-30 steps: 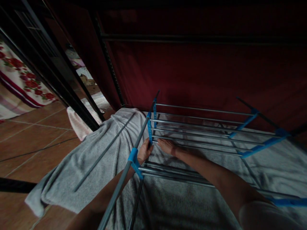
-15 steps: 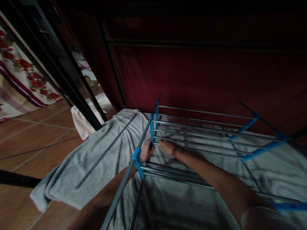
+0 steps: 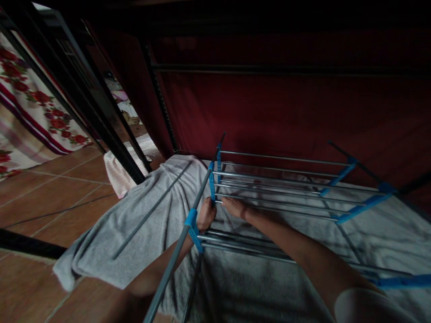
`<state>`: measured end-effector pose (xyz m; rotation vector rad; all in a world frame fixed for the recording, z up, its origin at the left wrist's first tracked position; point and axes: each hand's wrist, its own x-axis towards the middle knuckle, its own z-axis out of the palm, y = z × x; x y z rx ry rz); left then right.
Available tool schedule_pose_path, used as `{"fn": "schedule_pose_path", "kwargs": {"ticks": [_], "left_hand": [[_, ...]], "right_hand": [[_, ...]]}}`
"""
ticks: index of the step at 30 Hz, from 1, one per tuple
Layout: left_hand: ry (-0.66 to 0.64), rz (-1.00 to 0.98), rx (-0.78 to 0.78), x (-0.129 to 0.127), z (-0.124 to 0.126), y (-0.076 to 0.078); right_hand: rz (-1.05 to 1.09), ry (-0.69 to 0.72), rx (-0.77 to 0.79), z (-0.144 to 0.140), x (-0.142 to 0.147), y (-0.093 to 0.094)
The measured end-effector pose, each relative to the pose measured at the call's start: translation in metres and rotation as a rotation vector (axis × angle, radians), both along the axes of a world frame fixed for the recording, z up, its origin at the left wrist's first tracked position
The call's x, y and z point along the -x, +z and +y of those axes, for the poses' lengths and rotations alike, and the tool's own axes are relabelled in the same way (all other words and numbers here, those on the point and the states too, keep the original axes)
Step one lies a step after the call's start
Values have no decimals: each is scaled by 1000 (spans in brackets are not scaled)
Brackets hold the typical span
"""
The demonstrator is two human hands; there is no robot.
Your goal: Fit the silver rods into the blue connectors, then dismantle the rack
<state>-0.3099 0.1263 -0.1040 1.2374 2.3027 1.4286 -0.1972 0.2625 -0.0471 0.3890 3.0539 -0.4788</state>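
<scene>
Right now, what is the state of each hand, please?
Left hand: closed on the blue bracket of the drying rack.
Right hand: resting on a rack rod; open or closed cannot be told.

head view | looks forward and down | close over drying rack | single view

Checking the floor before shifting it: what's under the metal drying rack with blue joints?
A grey towel spreads beneath the metal drying rack with blue joints, draping onto terracotta floor tiles. The floor directly under the towel is hidden.
</scene>
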Motion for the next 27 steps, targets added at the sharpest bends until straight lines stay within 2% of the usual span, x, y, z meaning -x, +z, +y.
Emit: {"fn": "schedule_pose_path", "kwargs": {"ticks": [4,11,27], "left_hand": [[-6,-10,-19,-1,1,-3],[-109,-23,-25,5,-5,2],[-80,-105,-9,2,-5,-3]], "right_hand": [[-19,0,-13,2,-3,-1],[-40,-5,-14,3,-3,-6],[-45,-47,-7,0,-4,-7]]}}
